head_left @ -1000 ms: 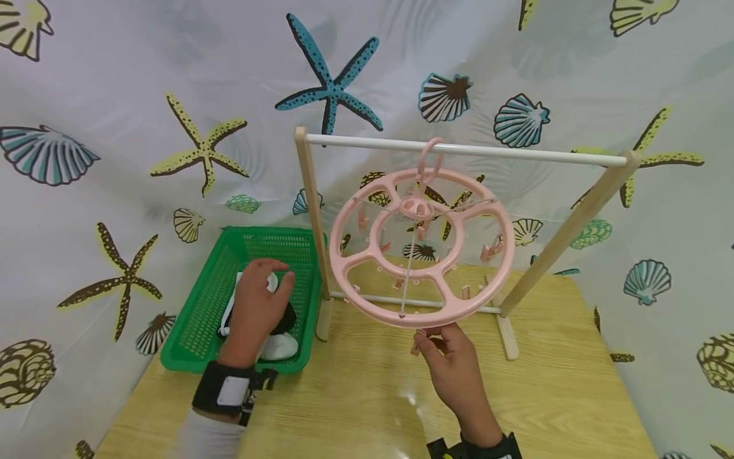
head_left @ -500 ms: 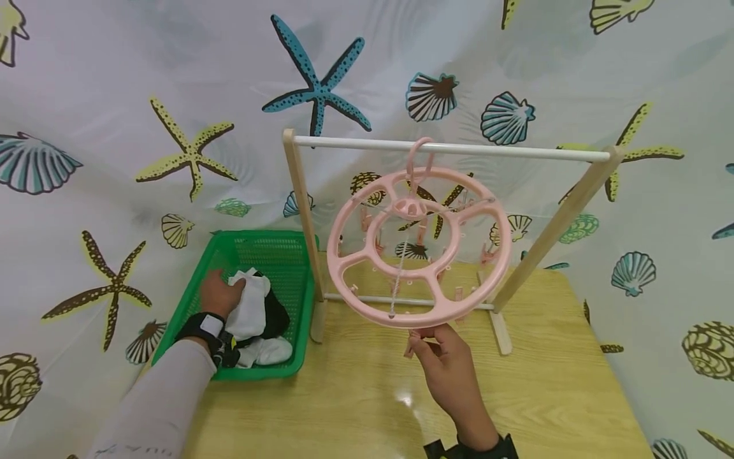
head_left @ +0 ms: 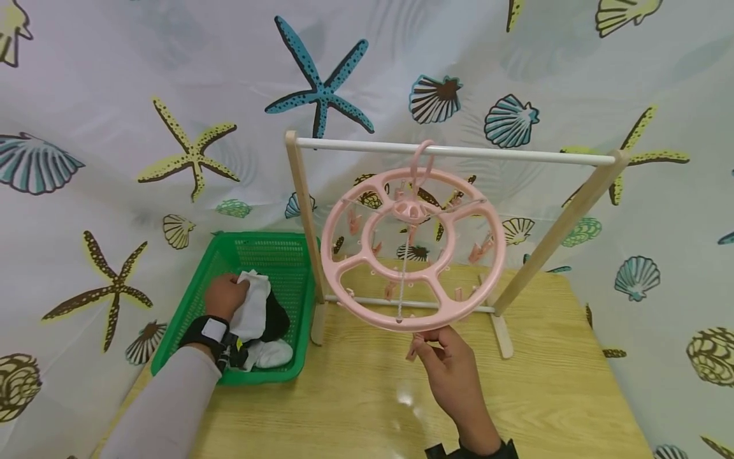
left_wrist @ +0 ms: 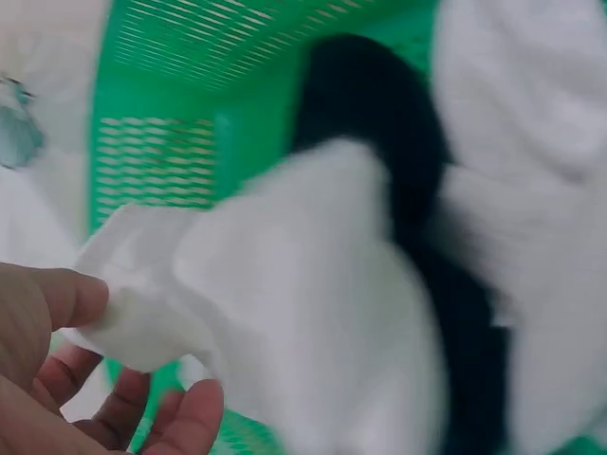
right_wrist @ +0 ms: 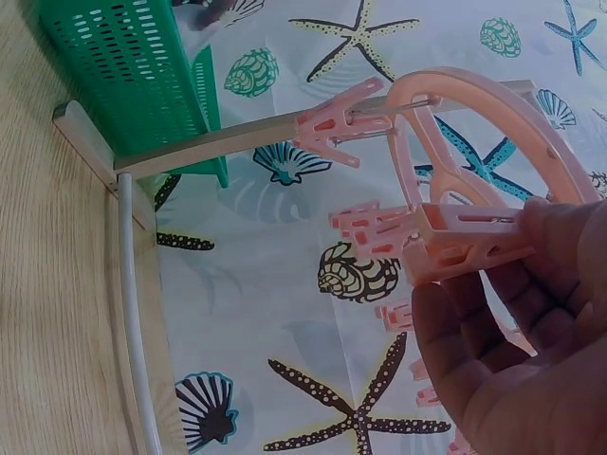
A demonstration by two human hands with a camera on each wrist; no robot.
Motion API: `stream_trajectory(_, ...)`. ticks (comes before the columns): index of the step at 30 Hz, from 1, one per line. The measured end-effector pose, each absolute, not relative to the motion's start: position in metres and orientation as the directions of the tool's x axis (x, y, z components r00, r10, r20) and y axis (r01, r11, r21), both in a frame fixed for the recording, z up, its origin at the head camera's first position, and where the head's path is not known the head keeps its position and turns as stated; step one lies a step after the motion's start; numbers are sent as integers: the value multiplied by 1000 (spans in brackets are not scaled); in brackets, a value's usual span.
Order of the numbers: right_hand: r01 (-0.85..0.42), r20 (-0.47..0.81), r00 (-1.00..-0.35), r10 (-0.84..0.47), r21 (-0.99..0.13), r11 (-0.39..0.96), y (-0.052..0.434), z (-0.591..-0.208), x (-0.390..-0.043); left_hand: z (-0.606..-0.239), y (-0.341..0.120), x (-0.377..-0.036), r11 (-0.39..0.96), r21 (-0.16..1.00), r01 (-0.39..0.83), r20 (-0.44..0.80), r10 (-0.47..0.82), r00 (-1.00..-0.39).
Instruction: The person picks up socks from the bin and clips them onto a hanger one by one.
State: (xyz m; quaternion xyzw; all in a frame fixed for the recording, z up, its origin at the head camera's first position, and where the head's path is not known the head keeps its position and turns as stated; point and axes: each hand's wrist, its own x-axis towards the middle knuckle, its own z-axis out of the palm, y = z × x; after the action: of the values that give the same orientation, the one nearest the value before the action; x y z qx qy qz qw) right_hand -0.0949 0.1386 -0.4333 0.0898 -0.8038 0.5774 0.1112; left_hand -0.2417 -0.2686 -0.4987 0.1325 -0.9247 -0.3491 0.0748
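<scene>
- White cloth: in the basket, its upper end pinched by the left hand. In the left wrist view the thumb lies over the edge, with the other fingers loosely bent below; much of the cloth is blurred.
- Black cloth: beside the white one and partly covered by it. A lighter bundle lies near the basket's front wall.
- Right hand: pinches a pink clip between thumb and fingers, just below the front of the hanger ring. I cannot tell whether the clip's mouth is parted.
- Hanger: pink and round, hooked over the top bar of the rack and tilted. More clips hang below it.
- Rack: wooden posts with a white bar at the top and another low down, standing on the table. Its left post is just beside the basket.
- Straps: a black one on the left wrist, another at the right. The left arm wears a pale sleeve.
- Backdrop: pale, printed with starfish and shells.
</scene>
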Motion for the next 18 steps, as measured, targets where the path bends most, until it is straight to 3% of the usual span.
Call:
stream_trajectory(6, -269, 283, -959, -3, -908, 322, 137, -433, -95, -450, -253, -228, 686, 720, -109, 54, -211, -976)
stream_trajectory(13, -226, 247, -969, 25, -919, 322, 137, -433, -94, -405, -220, -182, 743, 629, 231, 203, 130, -970)
stream_trajectory(18, -233, 256, -966, 33, -919, 317, 137, -432, -94, -392, -183, -146, 644, 695, 320, 196, 259, -946)
